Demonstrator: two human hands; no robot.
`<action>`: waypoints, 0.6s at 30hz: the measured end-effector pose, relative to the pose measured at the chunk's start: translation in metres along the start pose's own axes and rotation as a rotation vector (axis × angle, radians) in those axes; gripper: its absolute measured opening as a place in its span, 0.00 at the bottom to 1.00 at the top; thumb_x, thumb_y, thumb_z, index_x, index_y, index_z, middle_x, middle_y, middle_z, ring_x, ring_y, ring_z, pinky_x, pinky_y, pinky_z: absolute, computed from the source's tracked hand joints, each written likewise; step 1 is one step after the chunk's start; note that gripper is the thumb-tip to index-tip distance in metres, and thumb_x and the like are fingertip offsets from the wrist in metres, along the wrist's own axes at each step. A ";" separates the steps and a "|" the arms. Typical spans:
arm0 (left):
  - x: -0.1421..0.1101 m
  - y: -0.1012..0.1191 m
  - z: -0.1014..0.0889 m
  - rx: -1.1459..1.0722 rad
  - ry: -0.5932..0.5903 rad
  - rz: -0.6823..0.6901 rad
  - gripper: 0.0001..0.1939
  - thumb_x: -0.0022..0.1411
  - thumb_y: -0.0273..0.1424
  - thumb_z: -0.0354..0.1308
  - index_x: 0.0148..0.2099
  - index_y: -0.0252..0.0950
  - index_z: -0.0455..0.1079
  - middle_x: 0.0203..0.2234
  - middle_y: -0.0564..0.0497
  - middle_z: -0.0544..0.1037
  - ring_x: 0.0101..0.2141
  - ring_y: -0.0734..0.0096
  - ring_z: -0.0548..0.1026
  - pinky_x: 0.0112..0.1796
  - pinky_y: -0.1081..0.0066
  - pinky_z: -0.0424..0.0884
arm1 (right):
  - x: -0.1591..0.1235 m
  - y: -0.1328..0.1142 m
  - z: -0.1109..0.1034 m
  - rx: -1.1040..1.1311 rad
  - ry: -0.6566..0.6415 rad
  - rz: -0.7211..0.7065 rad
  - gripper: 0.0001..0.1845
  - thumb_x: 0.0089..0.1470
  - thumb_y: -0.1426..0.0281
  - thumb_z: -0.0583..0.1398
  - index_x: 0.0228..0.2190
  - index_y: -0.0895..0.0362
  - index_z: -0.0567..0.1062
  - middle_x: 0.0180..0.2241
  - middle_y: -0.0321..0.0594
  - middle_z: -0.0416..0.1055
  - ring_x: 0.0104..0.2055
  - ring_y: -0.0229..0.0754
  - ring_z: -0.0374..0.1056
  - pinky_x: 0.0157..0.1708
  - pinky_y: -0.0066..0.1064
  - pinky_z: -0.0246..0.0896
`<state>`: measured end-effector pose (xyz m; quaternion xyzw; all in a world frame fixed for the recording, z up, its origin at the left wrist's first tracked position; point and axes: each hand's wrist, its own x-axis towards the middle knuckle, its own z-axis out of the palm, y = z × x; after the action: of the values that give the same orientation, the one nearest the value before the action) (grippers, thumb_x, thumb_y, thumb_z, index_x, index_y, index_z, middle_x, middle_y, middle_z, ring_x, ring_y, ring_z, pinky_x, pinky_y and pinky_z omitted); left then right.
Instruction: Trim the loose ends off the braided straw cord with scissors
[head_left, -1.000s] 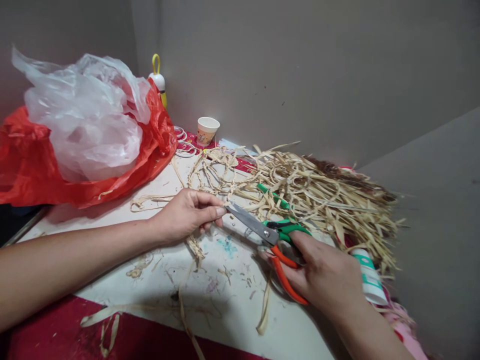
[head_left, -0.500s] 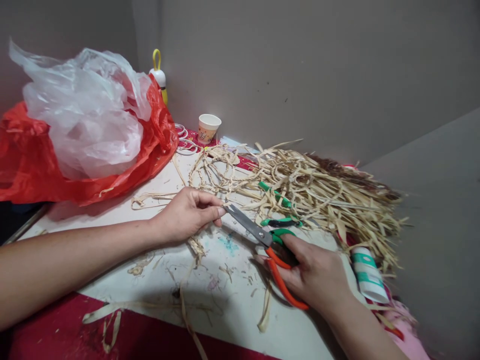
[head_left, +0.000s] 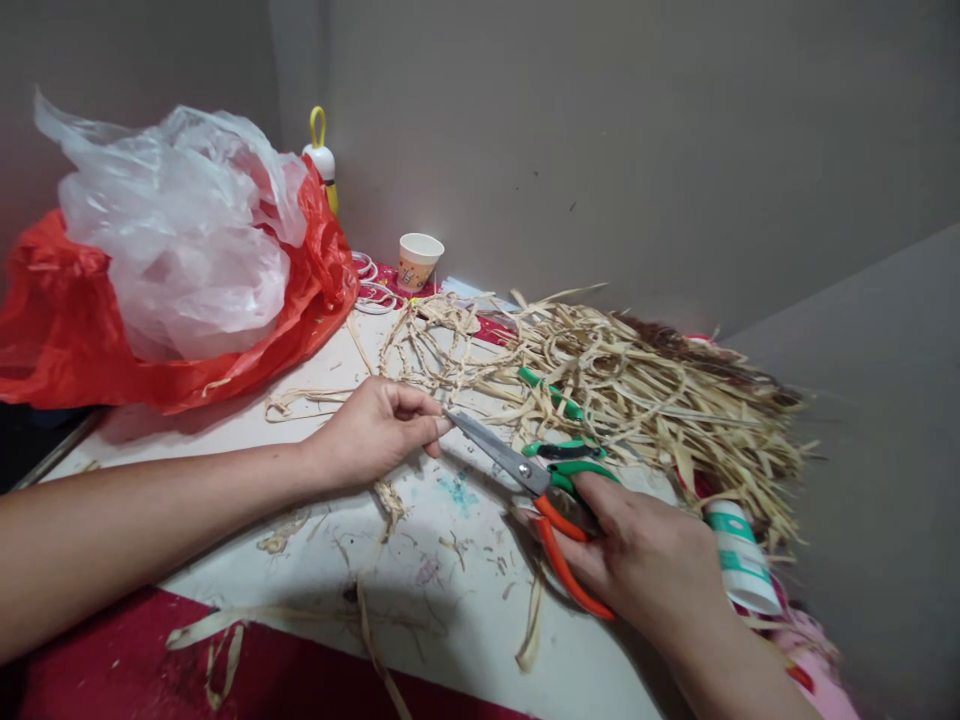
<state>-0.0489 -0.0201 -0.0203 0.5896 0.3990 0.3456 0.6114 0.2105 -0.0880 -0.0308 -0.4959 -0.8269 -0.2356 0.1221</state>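
Note:
My left hand [head_left: 394, 425] is closed in a pinch above the white board, thumb against fingers. From beneath it hangs a braided straw strip [head_left: 388, 500], with a loose tail running down toward the board's front edge. My right hand [head_left: 637, 550] grips a pair of scissors [head_left: 491, 443] by the handles. The lower handle is orange; green shows at the upper one. The blades look closed or nearly so, and their tips touch or almost touch my left fingertips. What lies between those fingertips is mostly hidden.
A big heap of dry straw [head_left: 720, 420] lies at the right, with green-handled pliers [head_left: 562, 450] by its near edge. A white-and-green roll [head_left: 742, 555] sits at far right. Red and clear plastic bags [head_left: 187, 240] fill the left; a paper cup [head_left: 420, 262] stands behind.
The scissor blades have come closer together, and the pale straw bit seen at their tips no longer shows. My left hand has barely moved; the view has shifted slightly.

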 end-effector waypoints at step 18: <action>0.000 -0.004 -0.001 -0.020 -0.020 -0.041 0.09 0.53 0.32 0.58 0.25 0.32 0.71 0.18 0.52 0.73 0.20 0.78 0.65 0.25 0.75 0.59 | -0.007 0.000 0.011 0.015 0.003 -0.007 0.22 0.51 0.50 0.55 0.20 0.54 0.66 0.14 0.32 0.60 0.16 0.36 0.59 0.20 0.28 0.45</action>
<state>-0.0499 -0.0194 -0.0240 0.5787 0.4013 0.3310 0.6281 0.2142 -0.0879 -0.0432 -0.4916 -0.8302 -0.2307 0.1261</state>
